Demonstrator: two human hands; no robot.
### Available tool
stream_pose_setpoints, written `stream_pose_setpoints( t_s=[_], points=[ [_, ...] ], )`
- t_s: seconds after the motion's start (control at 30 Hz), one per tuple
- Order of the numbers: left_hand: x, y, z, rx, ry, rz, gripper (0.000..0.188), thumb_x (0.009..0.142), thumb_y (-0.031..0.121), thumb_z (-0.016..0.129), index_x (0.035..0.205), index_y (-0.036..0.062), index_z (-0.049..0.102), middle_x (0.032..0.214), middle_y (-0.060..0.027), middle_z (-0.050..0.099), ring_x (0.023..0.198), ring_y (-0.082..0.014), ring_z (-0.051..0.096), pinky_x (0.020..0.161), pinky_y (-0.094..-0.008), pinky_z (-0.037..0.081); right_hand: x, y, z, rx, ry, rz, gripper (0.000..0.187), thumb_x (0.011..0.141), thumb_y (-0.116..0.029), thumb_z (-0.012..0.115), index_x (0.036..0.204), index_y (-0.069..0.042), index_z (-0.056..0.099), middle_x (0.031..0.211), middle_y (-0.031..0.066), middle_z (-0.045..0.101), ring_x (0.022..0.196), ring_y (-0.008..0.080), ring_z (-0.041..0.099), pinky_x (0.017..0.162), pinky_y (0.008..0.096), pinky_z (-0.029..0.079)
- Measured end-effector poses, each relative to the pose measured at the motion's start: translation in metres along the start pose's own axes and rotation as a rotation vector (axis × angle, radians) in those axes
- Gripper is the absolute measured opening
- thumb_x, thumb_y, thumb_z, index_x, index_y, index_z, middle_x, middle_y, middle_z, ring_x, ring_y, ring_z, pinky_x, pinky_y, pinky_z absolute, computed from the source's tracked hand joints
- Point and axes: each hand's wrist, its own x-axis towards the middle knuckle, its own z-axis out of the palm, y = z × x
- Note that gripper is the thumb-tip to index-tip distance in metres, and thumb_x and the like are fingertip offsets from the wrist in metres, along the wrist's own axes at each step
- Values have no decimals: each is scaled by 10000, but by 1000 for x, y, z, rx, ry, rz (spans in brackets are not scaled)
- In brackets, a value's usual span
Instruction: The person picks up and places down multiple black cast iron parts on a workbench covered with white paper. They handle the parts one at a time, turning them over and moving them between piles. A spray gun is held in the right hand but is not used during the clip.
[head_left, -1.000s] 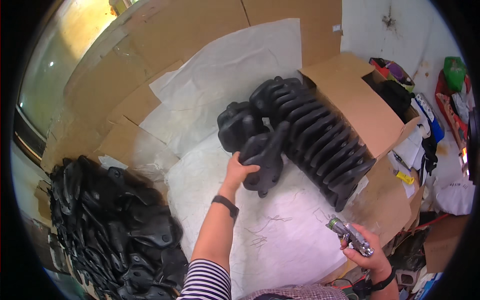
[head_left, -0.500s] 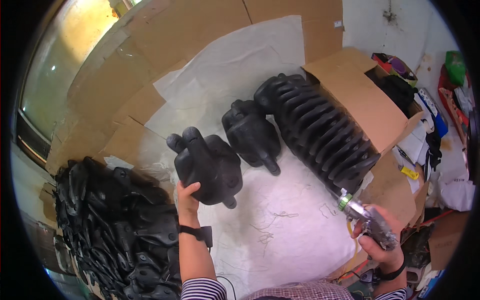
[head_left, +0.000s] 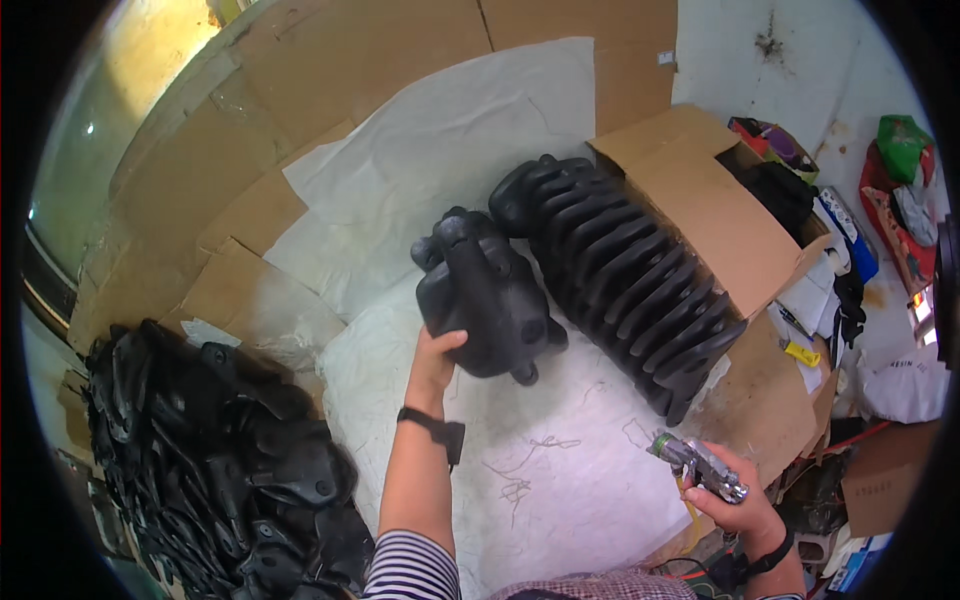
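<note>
My left hand (head_left: 434, 362) is closed on the near left edge of a black moulded part (head_left: 485, 300), its thumb lying on the top face. The part is rounded, with short knobs at its ends, and is held above a white-covered surface (head_left: 590, 500). It covers most of a similar piece lying behind it. My right hand (head_left: 742, 505) is wrapped round a metal spray gun (head_left: 700, 468) with a green ring near its nozzle and a yellow hose below. The nozzle points left, apart from the part. Beyond it leans a tight row of like black pieces (head_left: 630, 270).
A large heap of black parts (head_left: 230, 450) lies at the left. Cardboard sheets (head_left: 390, 50) and white paper line the back. An open cardboard box (head_left: 715, 205) stands right of the row. A yellow-handled cutter (head_left: 802, 353) and loose string (head_left: 520, 475) lie about.
My left hand has carried the black part to the right and slightly up, in front of the piece behind it. The spray gun has moved a little left and lower, turning more level.
</note>
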Motion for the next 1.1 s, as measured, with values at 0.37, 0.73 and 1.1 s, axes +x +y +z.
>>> stream_pose_setpoints(
  t_s=[0.37, 0.73, 1.1],
  points=[
    [-127, 49, -68, -9, 266, 75, 648, 616, 13, 677, 1243, -38, 519, 1138, -134, 627, 1048, -297, 615, 964, -374, 474, 23, -65, 2, 113, 8, -415, 539, 769, -80, 699, 1257, 23, 494, 834, 114, 635, 751, 188, 636, 694, 309, 514],
    [-23, 4, -48, -186, -13, -57, 709, 627, 62, 694, 1293, -43, 475, 1223, -151, 593, 1122, -318, 578, 1013, -399, 439, 29, 3, 8, 11, -15, -1, 485, 777, -93, 721, 1215, 26, 550, 879, 35, 635, 790, 88, 588, 718, 239, 478],
    [-7, -23, -12, 120, 55, -106, 648, 669, 138, 761, 1262, 5, 536, 1189, -88, 619, 1106, -239, 573, 980, -355, 424, 32, 26, 16, -68, -111, -31, 503, 777, -94, 734, 1225, 29, 541, 862, 56, 657, 790, 105, 619, 727, 261, 494]
  ],
)
